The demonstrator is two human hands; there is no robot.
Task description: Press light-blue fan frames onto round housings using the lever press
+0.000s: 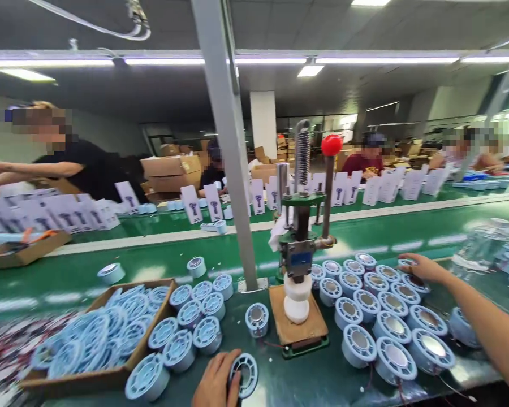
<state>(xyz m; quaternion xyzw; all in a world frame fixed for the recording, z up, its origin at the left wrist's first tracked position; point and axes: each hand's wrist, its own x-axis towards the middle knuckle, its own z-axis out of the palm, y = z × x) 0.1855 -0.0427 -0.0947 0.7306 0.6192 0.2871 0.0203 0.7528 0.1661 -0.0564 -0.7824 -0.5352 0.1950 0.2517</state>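
My left hand (pixel 217 380) grips a light-blue round plastic housing (pixel 244 375) with a spoked ring and a dark centre, tilted, near the front edge of the bench. At the far right side of a cluster of similar housings with silver discs, my right hand (pixel 424 268) has its fingers closed around another blue housing (pixel 406 262), partly hidden. Between the hands stands a hand press (pixel 299 254) with a red-knobbed lever (pixel 331 145) and a white round tip over a brown pad (pixel 280 314). A single housing with a silver disc (pixel 257 320) sits just left of the pad.
A cardboard box (pixel 163 316) of loose blue rings stands at left, beside several housings (pixel 190 312). A grey post (pixel 229 141) rises behind the bench. White printed cards (pixel 190 204) line the green conveyor (pixel 365 232). Several people work across it.
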